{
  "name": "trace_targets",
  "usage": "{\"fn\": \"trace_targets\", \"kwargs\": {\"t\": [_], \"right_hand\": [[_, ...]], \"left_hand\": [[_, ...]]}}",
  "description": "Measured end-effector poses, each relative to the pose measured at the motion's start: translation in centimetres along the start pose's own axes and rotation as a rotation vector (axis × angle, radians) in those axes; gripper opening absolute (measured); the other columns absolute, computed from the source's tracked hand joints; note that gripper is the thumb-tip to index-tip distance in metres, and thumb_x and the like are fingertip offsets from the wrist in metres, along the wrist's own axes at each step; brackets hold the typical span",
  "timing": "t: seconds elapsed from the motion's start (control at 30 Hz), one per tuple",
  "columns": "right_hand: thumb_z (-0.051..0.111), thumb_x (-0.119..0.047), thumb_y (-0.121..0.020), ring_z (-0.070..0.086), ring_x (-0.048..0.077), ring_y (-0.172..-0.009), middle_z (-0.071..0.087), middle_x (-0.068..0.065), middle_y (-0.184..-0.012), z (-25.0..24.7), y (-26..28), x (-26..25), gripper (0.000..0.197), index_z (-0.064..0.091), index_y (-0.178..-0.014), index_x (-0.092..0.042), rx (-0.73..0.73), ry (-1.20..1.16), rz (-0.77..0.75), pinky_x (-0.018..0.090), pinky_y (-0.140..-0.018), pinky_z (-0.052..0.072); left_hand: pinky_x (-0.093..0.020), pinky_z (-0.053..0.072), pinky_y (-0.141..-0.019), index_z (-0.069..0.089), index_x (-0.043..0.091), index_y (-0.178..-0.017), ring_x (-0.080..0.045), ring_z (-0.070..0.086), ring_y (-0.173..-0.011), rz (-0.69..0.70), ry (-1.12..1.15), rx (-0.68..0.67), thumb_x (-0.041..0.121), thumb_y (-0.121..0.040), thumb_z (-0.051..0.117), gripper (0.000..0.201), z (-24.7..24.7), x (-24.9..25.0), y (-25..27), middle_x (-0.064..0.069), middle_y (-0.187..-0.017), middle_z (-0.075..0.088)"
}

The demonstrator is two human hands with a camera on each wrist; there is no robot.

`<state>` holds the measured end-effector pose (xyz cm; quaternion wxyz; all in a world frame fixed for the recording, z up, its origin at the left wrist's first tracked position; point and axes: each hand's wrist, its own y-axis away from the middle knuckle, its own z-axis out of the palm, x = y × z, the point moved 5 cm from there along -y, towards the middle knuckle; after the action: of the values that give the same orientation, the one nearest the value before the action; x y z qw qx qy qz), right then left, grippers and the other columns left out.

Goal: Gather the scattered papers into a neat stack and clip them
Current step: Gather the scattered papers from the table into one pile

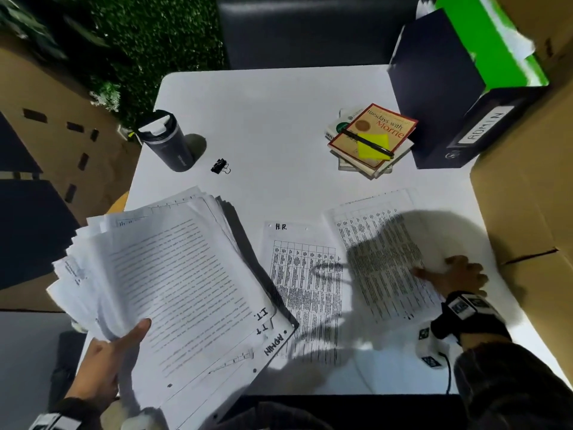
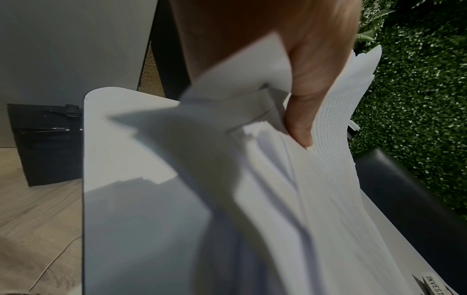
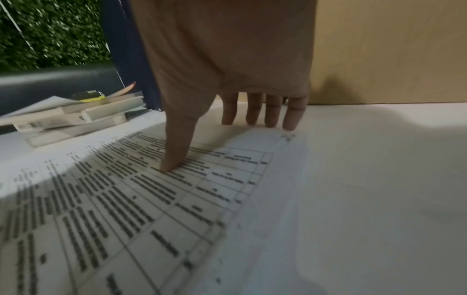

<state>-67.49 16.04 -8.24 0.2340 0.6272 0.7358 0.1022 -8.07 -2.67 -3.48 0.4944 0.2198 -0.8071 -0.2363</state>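
Left hand (image 1: 105, 364) grips a ragged bundle of papers (image 1: 173, 274) by its near-left corner, lifted off the surface (image 1: 273, 119), long axis running diagonally, near-right to far-left. Right hand (image 1: 459, 274) lies flat-fingered, thumb on the rightmost table sheet (image 1: 381, 259). An H.R. sheet (image 1: 304, 274) lies flat between them. Gathering step, unfinished. Next probably: pinch the sheet up, add it. Binder clip (image 1: 220, 166) waits far-left, beside the tumbler (image 1: 169, 141).

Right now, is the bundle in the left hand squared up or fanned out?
Fanned out: the bundle shows staggered sheet edges where the left hand grips it.

White table (image 1: 279, 97), green hedge wall (image 1: 155, 35), wood floor (image 2: 38, 209)
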Motion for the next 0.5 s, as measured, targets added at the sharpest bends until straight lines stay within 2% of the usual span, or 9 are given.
{"fn": "trace_targets", "kwargs": {"t": [0.03, 0.07, 0.13, 0.2, 0.23, 0.33, 0.4, 0.43, 0.5], "right_hand": [[0.087, -0.045, -0.057, 0.031, 0.042, -0.128, 0.035, 0.025, -0.136, 0.0, -0.1, 0.2, 0.096, 0.039, -0.130, -0.006, 0.017, -0.026, -0.017, 0.059, -0.102, 0.029], [0.087, -0.044, -0.056, 0.031, 0.043, -0.128, 0.035, 0.024, -0.137, -0.1, 0.0, 0.2, 0.098, 0.037, -0.132, -0.007, 0.024, -0.036, -0.019, 0.060, -0.101, 0.030], [0.087, -0.047, -0.056, 0.034, 0.043, -0.126, 0.037, 0.023, -0.136, -0.3, 0.0, 0.4, 0.101, 0.036, -0.134, -0.008, 0.015, -0.025, -0.016, 0.061, -0.101, 0.032], [0.085, -0.051, -0.057, 0.039, 0.044, -0.125, 0.043, 0.023, -0.135, -0.2, -0.3, 0.9, 0.101, 0.038, -0.134, -0.006, -0.025, -0.025, 0.011, 0.059, -0.103, 0.033], [0.084, -0.053, -0.057, 0.042, 0.045, -0.124, 0.047, 0.025, -0.135, 0.0, -0.5, 1.4, 0.102, 0.040, -0.134, -0.004, -0.058, -0.039, 0.025, 0.057, -0.104, 0.034], [0.071, -0.059, -0.052, 0.053, 0.045, -0.113, 0.057, 0.030, -0.125, 0.4, 0.8, 1.9, 0.099, 0.052, -0.127, 0.003, -0.113, -0.157, 0.023, 0.049, -0.098, 0.042], [0.058, -0.052, -0.057, 0.057, 0.043, -0.100, 0.061, 0.032, -0.114, -0.6, 2.7, 1.3, 0.083, 0.058, -0.114, 0.007, 0.006, -0.311, -0.039, 0.047, -0.087, 0.043], [0.055, -0.049, -0.061, 0.057, 0.042, -0.096, 0.062, 0.032, -0.110, -1.2, 3.5, 1.0, 0.075, 0.058, -0.110, 0.007, 0.084, -0.393, -0.080, 0.046, -0.083, 0.042], [0.058, -0.045, -0.067, 0.058, 0.040, -0.095, 0.061, 0.028, -0.101, -2.6, 5.6, 0.3, 0.062, 0.059, -0.106, 0.002, 0.209, -0.578, -0.174, 0.040, -0.078, 0.044]], "left_hand": [[-0.045, 0.047, -0.077, 0.059, 0.010, -0.087, -0.024, 0.058, -0.079, -0.016, 0.020, 0.000, 0.054, -0.054, 0.084, 0.060, -0.1, -0.1, 0.0, -0.010, -0.083, 0.061], [-0.045, 0.047, -0.081, 0.061, 0.008, -0.090, -0.026, 0.061, -0.084, -0.017, 0.047, 0.014, 0.048, -0.063, 0.083, 0.053, -0.4, -0.3, -0.1, -0.010, -0.088, 0.065], [-0.043, 0.048, -0.082, 0.063, -0.003, -0.105, -0.029, 0.062, -0.087, -0.008, 0.061, 0.019, 0.029, -0.079, 0.075, 0.043, -0.5, -0.1, 0.4, -0.018, -0.092, 0.067], [-0.042, 0.047, -0.077, 0.064, -0.009, -0.101, -0.030, 0.061, -0.081, -0.004, 0.018, 0.028, 0.029, -0.078, 0.075, 0.046, -1.0, -0.3, 0.3, -0.028, -0.086, 0.068], [-0.043, 0.047, -0.077, 0.064, -0.009, -0.100, -0.030, 0.061, -0.081, -0.026, 0.015, 0.028, 0.031, -0.076, 0.077, 0.049, -1.1, -0.3, 0.6, -0.027, -0.087, 0.069], [-0.047, 0.048, -0.091, 0.061, -0.001, -0.114, -0.032, 0.061, -0.098, -0.030, 0.061, 0.050, 0.029, -0.072, 0.079, 0.054, -2.3, -0.5, -0.2, -0.021, -0.106, 0.069], [-0.051, 0.043, -0.099, 0.056, 0.009, -0.125, -0.033, 0.059, -0.108, -0.015, 0.123, 0.019, 0.024, -0.073, 0.080, 0.059, -2.6, 0.0, -0.4, -0.014, -0.116, 0.067], [-0.052, 0.043, -0.100, 0.056, 0.010, -0.125, -0.033, 0.059, -0.108, -0.020, 0.138, 0.000, 0.023, -0.073, 0.079, 0.059, -2.7, 0.4, -0.6, -0.013, -0.116, 0.066], [-0.050, 0.044, -0.098, 0.060, 0.009, -0.116, -0.030, 0.059, -0.097, -0.006, 0.126, 0.020, 0.023, -0.075, 0.078, 0.046, -3.5, 0.9, -0.9, -0.014, -0.104, 0.067]]}}
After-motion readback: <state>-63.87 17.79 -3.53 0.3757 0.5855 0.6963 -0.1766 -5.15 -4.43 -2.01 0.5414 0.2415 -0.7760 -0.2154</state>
